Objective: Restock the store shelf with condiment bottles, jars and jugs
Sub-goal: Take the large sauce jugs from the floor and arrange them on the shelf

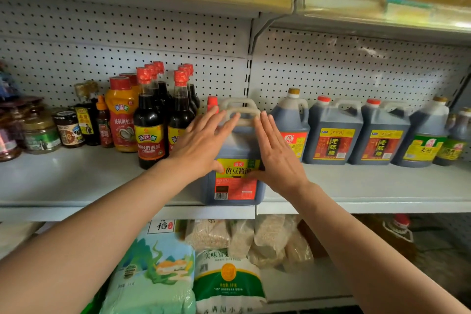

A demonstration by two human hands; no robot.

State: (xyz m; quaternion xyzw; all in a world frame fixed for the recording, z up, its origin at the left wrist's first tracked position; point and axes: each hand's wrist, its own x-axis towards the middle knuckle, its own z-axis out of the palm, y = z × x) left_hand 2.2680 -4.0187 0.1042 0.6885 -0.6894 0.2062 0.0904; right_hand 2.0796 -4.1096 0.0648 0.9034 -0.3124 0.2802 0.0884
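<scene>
**Shelf inventory: soy sauce jug at the front edge, both hands on it**

Item 1. Soy sauce jug [235, 178], dark liquid, red and yellow label, pale handle on top, red cap. It is standing upright at the front edge of the grey shelf [76, 181], just where two shelf sections are meeting.

Item 2. My left hand [204, 143]. I am laying it flat against the jug's left shoulder, fingers straight and spread, the tips reaching up toward the handle. It is gripping nothing.

Item 3. My right hand [277, 155]. I am pressing it flat on the jug's right side, fingers straight and together, pointing up beside the handle. It too is curling round nothing.

Item 4. Tall soy sauce bottles [150, 120], red caps, standing in a cluster just left of the jug, toward the pegboard back.

Item 5. An orange squeeze bottle [122, 117] and small jars [67, 127] are sitting further left.

Item 6. Vinegar jugs [331, 132], dark, with red and yellow labels, are lining the right section, beside a round-shouldered jug [293, 120] just behind my right hand.

Item 7. Rice bags [226, 280] and packets of dried noodles [206, 234] are lying on the shelf below.
</scene>
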